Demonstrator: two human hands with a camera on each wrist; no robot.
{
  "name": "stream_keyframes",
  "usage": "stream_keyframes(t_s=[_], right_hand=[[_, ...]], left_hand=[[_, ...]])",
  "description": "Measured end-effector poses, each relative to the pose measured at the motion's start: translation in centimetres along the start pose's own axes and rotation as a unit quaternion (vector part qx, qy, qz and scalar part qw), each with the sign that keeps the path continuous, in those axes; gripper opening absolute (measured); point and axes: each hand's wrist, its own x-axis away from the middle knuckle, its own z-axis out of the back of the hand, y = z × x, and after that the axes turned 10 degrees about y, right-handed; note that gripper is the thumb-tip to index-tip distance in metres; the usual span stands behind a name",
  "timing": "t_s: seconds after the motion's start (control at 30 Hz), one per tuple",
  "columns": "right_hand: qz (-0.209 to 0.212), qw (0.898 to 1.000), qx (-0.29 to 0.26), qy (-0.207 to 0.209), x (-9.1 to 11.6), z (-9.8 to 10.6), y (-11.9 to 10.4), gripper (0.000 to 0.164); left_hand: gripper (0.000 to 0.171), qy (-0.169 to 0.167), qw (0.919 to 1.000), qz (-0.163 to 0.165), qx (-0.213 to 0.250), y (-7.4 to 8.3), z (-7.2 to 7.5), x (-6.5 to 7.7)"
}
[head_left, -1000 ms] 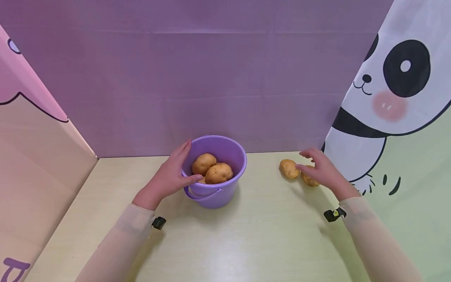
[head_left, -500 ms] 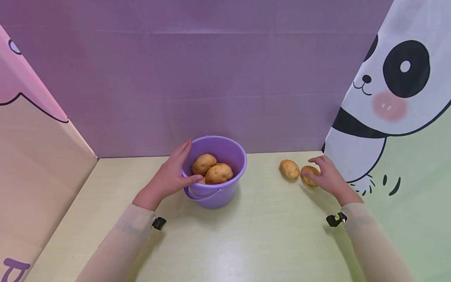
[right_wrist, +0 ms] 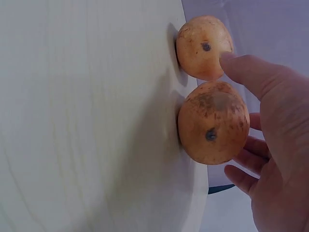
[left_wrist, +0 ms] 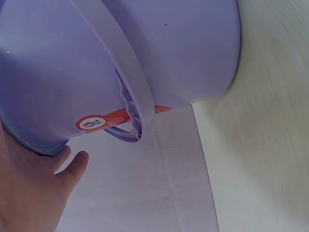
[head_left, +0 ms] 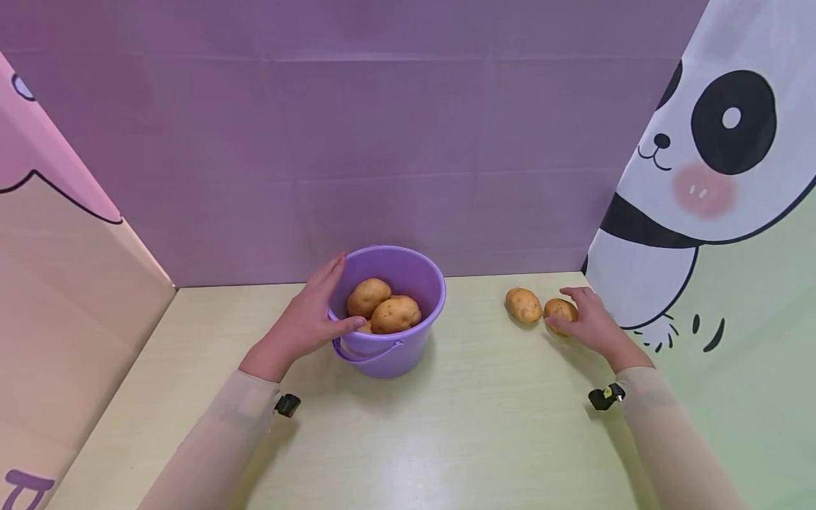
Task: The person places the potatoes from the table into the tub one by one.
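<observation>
Well, a potato point(head_left: 562, 309) sits on the surface point(head_left: 484, 425) right of centre in the frame, within the loose curve of the right hand point(head_left: 594, 326). That hand's fingers and thumb are spread well apart, thumb on the near side and fingers round the far side; whether they touch it, I can't tell. Seen from the right wrist, it has a dark spot and a scuffed brown patch. Just to its left lies a second potato point(head_left: 523, 305), which the thumb tip overlaps in the wrist view.

Near the middle of the frame stands a purple bucket point(head_left: 392, 360), two potatoes point(head_left: 396, 314) plain inside it and a sliver of another point(head_left: 365, 326) below. Its handle point(head_left: 370, 357) hangs down in front. The left hand point(head_left: 310, 316) rests at the rim's left, fingers fairly straight, thumb reaching across the front edge. A red label point(left_wrist: 104, 122) shows from the left wrist.

Pale sleeves point(head_left: 213, 443) rise from the bottom. Behind is a purple backdrop point(head_left: 382, 142), with a printed panda point(head_left: 676, 163) at upper right.
</observation>
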Motion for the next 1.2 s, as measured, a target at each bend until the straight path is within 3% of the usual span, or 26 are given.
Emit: stream_keyframes(t_s=[0.47,0.9,1.2], right_hand=[[0.021,1.000,0.000,0.002,0.1,-1.0,0.2,0.082],[-0.004,1.000,0.007,-0.019,0.0,-1.9,0.4,0.085],[-0.013,1.000,0.000,-0.004,-0.4,-2.3,0.6,0.076]], left_hand=[[0.118,0.002,1.0000,-0.004,0.000,-0.1,0.0,0.0],[0.117,0.001,1.0000,0.000,0.000,-0.3,-0.1,-0.1],[0.117,0.004,1.0000,-0.004,0.002,-0.4,-0.1,-0.2]])
